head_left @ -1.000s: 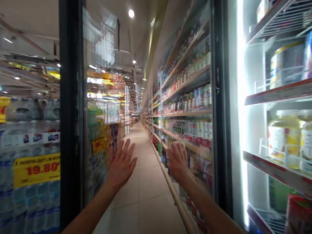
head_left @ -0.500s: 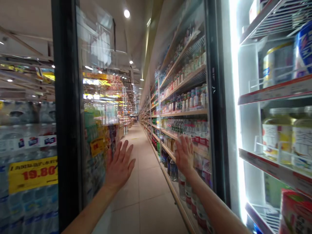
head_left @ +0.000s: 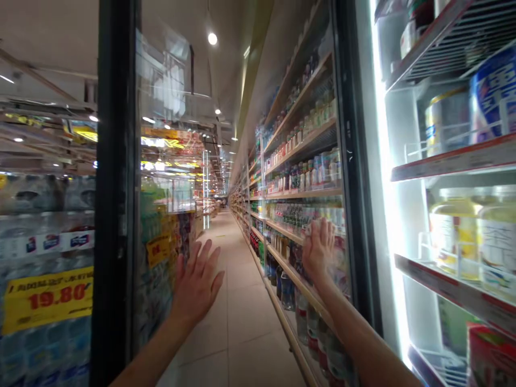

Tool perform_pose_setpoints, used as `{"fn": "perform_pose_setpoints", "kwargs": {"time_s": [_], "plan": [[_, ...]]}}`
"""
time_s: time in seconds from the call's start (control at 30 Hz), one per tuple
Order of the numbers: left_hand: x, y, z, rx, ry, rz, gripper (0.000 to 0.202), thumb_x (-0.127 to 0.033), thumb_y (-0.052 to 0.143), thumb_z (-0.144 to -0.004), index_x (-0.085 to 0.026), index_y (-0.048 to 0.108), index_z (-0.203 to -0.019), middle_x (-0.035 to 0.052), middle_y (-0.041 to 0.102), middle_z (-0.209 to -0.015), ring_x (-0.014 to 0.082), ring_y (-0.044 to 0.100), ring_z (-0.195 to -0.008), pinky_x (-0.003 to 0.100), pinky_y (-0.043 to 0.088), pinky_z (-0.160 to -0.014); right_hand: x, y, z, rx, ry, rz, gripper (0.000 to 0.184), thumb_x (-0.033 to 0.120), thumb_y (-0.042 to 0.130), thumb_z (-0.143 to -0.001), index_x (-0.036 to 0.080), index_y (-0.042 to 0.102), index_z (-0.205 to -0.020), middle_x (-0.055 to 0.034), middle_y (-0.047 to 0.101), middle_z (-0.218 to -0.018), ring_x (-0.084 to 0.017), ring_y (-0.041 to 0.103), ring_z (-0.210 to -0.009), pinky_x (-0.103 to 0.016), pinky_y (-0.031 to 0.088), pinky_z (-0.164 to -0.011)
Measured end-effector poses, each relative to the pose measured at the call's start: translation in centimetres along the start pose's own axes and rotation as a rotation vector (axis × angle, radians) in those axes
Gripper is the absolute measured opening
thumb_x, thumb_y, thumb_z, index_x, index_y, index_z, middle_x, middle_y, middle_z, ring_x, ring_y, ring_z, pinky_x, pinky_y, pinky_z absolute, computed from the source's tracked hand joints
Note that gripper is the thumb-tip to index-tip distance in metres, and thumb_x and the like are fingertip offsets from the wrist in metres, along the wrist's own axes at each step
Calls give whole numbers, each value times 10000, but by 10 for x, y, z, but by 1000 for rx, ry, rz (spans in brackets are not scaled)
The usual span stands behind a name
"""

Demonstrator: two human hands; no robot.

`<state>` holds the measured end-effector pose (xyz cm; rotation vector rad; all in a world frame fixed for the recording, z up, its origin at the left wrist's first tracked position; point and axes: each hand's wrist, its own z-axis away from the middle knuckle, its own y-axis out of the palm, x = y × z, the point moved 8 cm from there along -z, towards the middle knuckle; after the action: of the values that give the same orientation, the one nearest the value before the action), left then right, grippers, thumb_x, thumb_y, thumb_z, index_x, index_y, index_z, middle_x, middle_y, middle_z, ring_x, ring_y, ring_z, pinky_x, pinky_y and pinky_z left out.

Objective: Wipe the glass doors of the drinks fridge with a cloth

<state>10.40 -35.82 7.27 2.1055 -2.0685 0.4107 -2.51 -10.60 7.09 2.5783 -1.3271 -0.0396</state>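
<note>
A glass cooler door (head_left: pixel 237 333) with a dark frame (head_left: pixel 115 215) stands swung out in front of me, and the aisle shows through it. My left hand (head_left: pixel 197 285) is spread with its palm toward the pane, left of centre. On the right side my right hand (head_left: pixel 320 250) is raised the same way, fingers stretched upward and slightly blurred. Both palms seem to lie against the glass, though the contact itself is hidden behind the hands. Neither hand holds anything.
Right of the door is a lit cooler with wire shelves (head_left: pixel 451 51), yellow drink bottles (head_left: pixel 453 231) and a red carton (head_left: pixel 489 355). At left stand packs of bottled water (head_left: pixel 44 349) with a yellow price sign (head_left: pixel 48 300). A tiled aisle floor (head_left: pixel 220 236) runs ahead.
My right hand has shifted to the right and its fingers have drawn closer together. The left hand stays nearly in place. The view has shifted slightly, with the door's left frame edge further right.
</note>
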Motion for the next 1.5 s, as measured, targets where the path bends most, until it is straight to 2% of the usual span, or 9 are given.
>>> {"fn": "perform_pose_setpoints", "kwargs": {"time_s": [0.13,0.33,0.5,0.7,0.87,1.03,1.23,1.4,1.5], "plan": [[2,-2,-28,-38,18,-41,621,-341,486,-876,-254,236,-1437,125,438,-1400,229,247,-1383,493,124,-1137,11,11,-3,137,-220,-63,603,167,361,-892,282,190,-1459,-66,283,-1505,-258,168,-1414,-553,276,-1089],[13,4,-64,-37,0,-118,616,-320,448,-890,-218,204,-1446,145,320,-1467,256,201,-1397,526,131,-1120,-18,5,-25,-37,63,-12,549,204,342,-913,238,235,-1449,-121,252,-1510,-293,143,-1415,-615,265,-1060],[13,8,-62,-28,3,-104,595,-322,451,-886,-220,246,-1434,131,312,-1473,253,179,-1403,519,114,-1127,19,20,-22,149,-310,-80,554,179,364,-893,278,276,-1431,-73,357,-1467,-246,189,-1409,-513,290,-1086],[13,8,-61,-34,-20,-89,590,-330,450,-887,-230,251,-1434,123,317,-1473,261,209,-1394,514,117,-1124,-29,13,-55,-36,66,-3,537,186,341,-878,192,329,-1415,-107,236,-1518,-291,154,-1410,-584,234,-1090],[12,7,-60,-38,4,-131,590,-313,443,-891,-210,243,-1437,141,333,-1461,263,207,-1395,519,130,-1118,21,35,-60,212,-345,-109,522,189,378,-860,274,395,-1375,-39,351,-1473,-230,180,-1411,-497,278,-1102],[9,5,-66,-29,13,-126,551,-345,438,-888,-202,321,-1407,137,372,-1441,274,227,-1387,523,130,-1119,-9,26,-87,-1,-22,-36,530,186,338,-870,204,360,-1399,-92,272,-1505,-280,144,-1414,-574,241,-1092],[-4,15,-94,33,66,-108,503,-377,413,-897,-202,393,-1368,100,353,-1454,253,259,-1377,487,99,-1136,47,45,-88,192,-403,-118,471,190,383,-857,250,475,-1316,-49,385,-1450,-225,167,-1414,-491,271,-1109],[-17,23,-107,46,132,-131,494,-383,397,-905,-201,401,-1364,84,331,-1465,246,241,-1384,463,71,-1142,16,40,-115,48,0,-52,478,205,337,-878,145,445,-1340,-129,290,-1492,-285,135,-1414,-562,228,-1101],[-18,25,-108,46,135,-131,496,-385,398,-905,-205,396,-1368,82,332,-1465,241,237,-1385,459,63,-1143,42,48,-121,127,-147,-89,472,202,358,-874,176,453,-1335,-106,308,-1489,-263,123,-1420,-534,227,-1110]]}}
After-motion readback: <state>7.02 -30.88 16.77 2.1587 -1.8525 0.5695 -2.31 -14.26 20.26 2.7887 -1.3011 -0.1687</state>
